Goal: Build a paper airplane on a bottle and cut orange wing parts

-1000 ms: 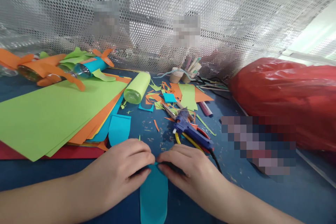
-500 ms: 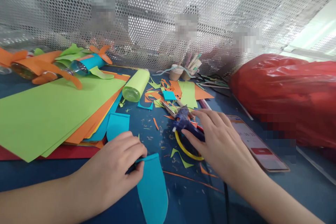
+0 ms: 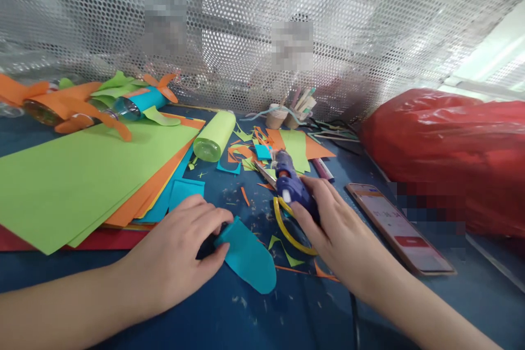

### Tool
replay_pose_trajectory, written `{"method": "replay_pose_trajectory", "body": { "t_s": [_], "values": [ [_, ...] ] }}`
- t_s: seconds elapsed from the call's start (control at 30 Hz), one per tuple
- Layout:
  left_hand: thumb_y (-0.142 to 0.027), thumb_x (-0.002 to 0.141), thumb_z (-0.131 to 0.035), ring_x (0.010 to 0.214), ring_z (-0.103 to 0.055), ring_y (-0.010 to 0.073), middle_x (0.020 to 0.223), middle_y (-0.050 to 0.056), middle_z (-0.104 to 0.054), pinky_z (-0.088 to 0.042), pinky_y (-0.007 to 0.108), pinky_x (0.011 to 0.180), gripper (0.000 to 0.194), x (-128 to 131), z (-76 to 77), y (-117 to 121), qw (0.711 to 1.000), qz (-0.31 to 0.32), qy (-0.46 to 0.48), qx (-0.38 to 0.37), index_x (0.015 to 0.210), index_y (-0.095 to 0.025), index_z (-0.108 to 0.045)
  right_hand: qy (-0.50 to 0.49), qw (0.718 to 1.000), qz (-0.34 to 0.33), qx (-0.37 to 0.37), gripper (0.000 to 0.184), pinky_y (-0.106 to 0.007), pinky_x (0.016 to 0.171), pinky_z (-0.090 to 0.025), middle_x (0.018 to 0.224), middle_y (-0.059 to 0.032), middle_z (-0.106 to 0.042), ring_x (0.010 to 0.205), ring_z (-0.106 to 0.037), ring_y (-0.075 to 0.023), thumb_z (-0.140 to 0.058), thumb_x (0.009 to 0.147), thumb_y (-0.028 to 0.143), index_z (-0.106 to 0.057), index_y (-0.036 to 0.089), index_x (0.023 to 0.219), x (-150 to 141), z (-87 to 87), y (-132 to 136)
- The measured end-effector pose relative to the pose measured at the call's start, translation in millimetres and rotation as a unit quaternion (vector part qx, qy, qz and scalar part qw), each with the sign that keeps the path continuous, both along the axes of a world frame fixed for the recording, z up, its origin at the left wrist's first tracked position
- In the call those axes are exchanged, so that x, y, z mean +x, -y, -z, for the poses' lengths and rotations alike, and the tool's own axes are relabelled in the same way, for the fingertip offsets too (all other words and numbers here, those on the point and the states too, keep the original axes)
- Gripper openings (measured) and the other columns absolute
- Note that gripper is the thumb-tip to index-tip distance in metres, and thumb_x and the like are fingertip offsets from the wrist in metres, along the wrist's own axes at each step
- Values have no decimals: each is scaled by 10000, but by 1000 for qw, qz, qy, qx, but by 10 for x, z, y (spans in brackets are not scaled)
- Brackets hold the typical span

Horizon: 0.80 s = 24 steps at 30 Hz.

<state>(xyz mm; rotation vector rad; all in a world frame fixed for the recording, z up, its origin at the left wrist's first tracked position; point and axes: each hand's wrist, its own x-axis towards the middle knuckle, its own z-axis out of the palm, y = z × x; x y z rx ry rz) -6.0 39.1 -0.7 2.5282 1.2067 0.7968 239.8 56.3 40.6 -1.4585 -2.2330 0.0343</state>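
Observation:
Between the thumb and fingers of my left hand (image 3: 184, 257) is one folded end of a blue paper piece (image 3: 252, 260) with a rounded tip. My right hand (image 3: 334, 229) is closed around a dark blue glue gun (image 3: 293, 183), whose nozzle points away from me. Under the glue gun lie scissors with yellow handles (image 3: 283, 229), partly hidden by it. A second blue paper piece (image 3: 186, 191) rests just beyond my left hand. Farther off, a bottle wrapped in green paper (image 3: 215, 136) lies on its side.
Stacked coloured sheets (image 3: 102, 169) cover the left side, with paper-wrapped bottles (image 3: 143, 101) behind. Paper scraps (image 3: 241, 153) litter the middle. A phone (image 3: 400, 227) and a red plastic bag (image 3: 447, 158) are on the right. Cups of sticks (image 3: 293, 115) stand before a perforated metal screen (image 3: 246, 27).
My right hand has closed on the glue gun and tilted it upward off the scissors. The blue paper in my left hand has risen, its rounded tip swinging to the right.

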Motion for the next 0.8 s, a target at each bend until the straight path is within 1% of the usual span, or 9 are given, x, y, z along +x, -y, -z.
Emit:
{"method": "replay_pose_trajectory", "body": {
  "t_s": [0.03, 0.1, 0.17, 0.2, 0.27, 0.37, 0.53, 0.63, 0.8],
  "values": [
    [-98, 844, -502, 841, -530, 242, 841, 41, -604, -463, 388, 738, 176, 0, -14, 3, 1000, -6, 4, -8, 996, -178, -539, -48, 999, -7, -23, 290, -405, 825, -535, 1081, -143, -649, 1008, -633, -305, -419, 942, 344, -532, 174, 1147, -23, -43, 35],
    [-74, 811, -486, 844, -526, 238, 851, 37, -591, -456, 393, 753, 196, -10, -39, 9, 1000, -11, 9, -22, 964, -187, -529, -140, 986, -17, -94, 227, -340, 748, -544, 939, -78, -680, 869, -656, -249, -403, 933, 339, -588, 220, 989, -51, -121, 97],
    [-51, 787, -486, 852, -527, 230, 877, 34, -593, -446, 392, 775, 225, -33, -50, 12, 1000, 1, 11, -28, 958, -192, -529, -204, 960, -22, -190, 297, -291, 616, -529, 741, -39, -646, 679, -628, -202, -376, 937, 382, -583, 226, 792, -63, -179, 141],
    [-43, 785, -492, 858, -527, 226, 890, 33, -598, -442, 390, 786, 236, -51, -50, 13, 1000, 10, 13, -24, 961, -194, -533, -223, 946, -19, -234, 339, -274, 548, -504, 660, -24, -606, 600, -594, -183, -380, 935, 428, -566, 224, 738, -66, -200, 156],
    [-42, 808, -510, 887, -530, 222, 918, 32, -615, -436, 382, 813, 231, -93, -37, 19, 999, 26, 17, -6, 973, -199, -549, -236, 923, -7, -304, 388, -250, 444, -434, 569, 7, -532, 494, -518, -152, -434, 903, 537, -547, 218, 713, -72, -224, 179],
    [-72, 878, -522, 959, -533, 223, 966, 36, -649, -433, 373, 863, 198, -158, -3, 36, 999, 41, 18, 20, 1003, -212, -583, -221, 901, 4, -372, 409, -237, 443, -416, 530, 40, -493, 454, -466, -128, -504, 862, 609, -550, 218, 753, -77, -236, 207],
    [-107, 907, -537, 965, -531, 228, 980, 42, -673, -455, 363, 836, 161, -205, 24, 43, 999, 37, 22, 22, 987, -215, -626, -200, 878, -29, -435, 466, -218, 414, -415, 509, 42, -493, 438, -458, -125, -488, 842, 679, -553, 233, 727, -68, -241, 262],
    [-103, 909, -532, 950, -534, 225, 967, 37, -687, -456, 361, 833, 167, -201, 15, 28, 999, 45, 17, 16, 974, -214, -639, -201, 864, -41, -459, 420, -197, 416, -438, 532, 40, -504, 440, -461, -120, -501, 855, 646, -602, 244, 787, -66, -246, 306],
    [-102, 912, -519, 917, -548, 216, 925, 28, -705, -441, 361, 829, 165, -200, 6, 28, 998, 51, 29, 23, 931, -204, -648, -184, 859, -47, -475, 385, -188, 443, -450, 550, 42, -510, 469, -471, -123, -500, 867, 626, -615, 259, 857, -93, -218, 357]
  ]
}}
